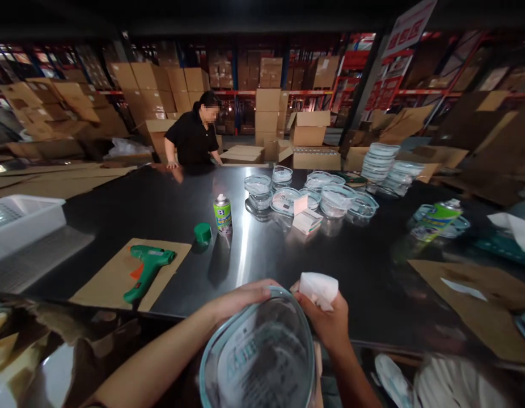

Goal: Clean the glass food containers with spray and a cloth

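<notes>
A clear glass dish (266, 362) with printed lettering is tilted up close to me, its bluish rim facing the table. My left hand (248, 297) is closed on the dish's far edge, with the fingers partly hidden behind the glass. Beside the dish's right edge, my right hand (328, 320) grips a crumpled white tissue (318, 288). I cannot tell whether the tissue touches the glass. Farther out on the table are a spray can (223, 215) standing upright, its green cap (202, 233) and a small paper box (307, 220).
A green glue gun (149, 266) lies on cardboard (98, 277) at left, near a white basket (26, 226). Several glass dishes (283, 199) cluster at the back, with more stacked (378, 161) at right. A second can (439, 218) leans there. A co-worker (192, 136) stands across the table.
</notes>
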The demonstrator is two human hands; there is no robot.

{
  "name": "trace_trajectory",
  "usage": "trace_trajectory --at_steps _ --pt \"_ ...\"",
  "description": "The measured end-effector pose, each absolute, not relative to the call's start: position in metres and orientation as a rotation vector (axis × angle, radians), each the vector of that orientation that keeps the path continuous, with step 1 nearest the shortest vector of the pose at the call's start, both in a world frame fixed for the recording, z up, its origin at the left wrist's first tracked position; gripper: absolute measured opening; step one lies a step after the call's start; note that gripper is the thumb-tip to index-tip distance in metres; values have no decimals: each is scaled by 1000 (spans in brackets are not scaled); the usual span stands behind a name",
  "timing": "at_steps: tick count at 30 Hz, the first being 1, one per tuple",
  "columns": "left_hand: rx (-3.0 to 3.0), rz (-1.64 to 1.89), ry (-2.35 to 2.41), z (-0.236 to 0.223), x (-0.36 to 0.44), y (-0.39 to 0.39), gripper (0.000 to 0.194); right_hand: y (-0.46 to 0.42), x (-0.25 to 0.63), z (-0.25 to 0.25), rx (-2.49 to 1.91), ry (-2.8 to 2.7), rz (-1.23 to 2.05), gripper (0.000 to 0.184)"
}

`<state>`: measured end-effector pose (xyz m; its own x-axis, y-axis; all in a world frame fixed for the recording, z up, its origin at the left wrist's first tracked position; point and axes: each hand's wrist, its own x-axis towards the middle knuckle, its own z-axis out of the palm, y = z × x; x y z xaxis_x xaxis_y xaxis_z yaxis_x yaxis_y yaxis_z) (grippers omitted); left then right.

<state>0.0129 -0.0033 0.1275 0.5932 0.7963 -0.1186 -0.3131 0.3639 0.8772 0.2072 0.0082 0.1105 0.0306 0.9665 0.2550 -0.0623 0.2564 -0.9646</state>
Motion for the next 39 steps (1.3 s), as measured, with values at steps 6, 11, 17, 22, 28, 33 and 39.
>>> trace_trajectory --at_steps 6,11,17,22,28,33,39 --pt "969 644 616 131 10 -3 60 11 194 107 -913 -1266 1275 32" --pt "935 672 563 124 19 -3 59 18 180 108 -874 -1238 1481 32" --pt "846 874 632 128 17 -10 61 19 192 123 -1070 -950 1204 44" --pt "1061 1141 786 157 0 -21 39 -16 210 128 -1139 -864 1063 41" --pt "1085 1237 859 156 -4 -20 36 -39 211 127 -1151 -941 1321 37" --pt "1146 1254 941 150 -5 -19 35 -41 208 140 -1123 -878 1418 36" --pt "1242 1238 959 144 -3 -22 35 -49 193 162 -985 -624 1721 33"
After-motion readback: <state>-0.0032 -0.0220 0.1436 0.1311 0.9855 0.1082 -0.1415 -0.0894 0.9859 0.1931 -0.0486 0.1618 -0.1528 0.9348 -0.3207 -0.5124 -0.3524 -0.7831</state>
